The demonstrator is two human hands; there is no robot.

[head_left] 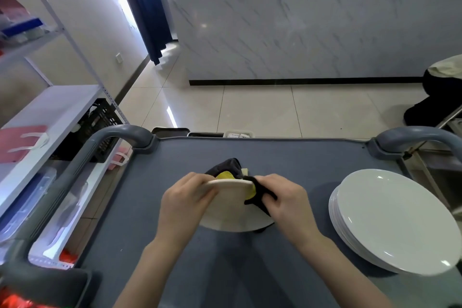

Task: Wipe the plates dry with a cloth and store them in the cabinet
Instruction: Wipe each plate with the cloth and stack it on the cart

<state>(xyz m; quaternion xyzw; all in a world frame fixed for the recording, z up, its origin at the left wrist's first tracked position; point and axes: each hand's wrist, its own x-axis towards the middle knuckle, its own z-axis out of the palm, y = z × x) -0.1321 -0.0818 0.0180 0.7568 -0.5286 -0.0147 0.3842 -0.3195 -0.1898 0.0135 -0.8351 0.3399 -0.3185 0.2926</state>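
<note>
Grips tilted white plate [232,210] by left rim with left hand [185,205], above grey cart top [287,155]. Pinches dark-and-yellow cloth [258,196] round right rim with right hand [287,205]. Near right on cart: stack of white plates [392,222]. Left: metal shelving [52,105]. Beyond: marble counter [300,27].
</note>
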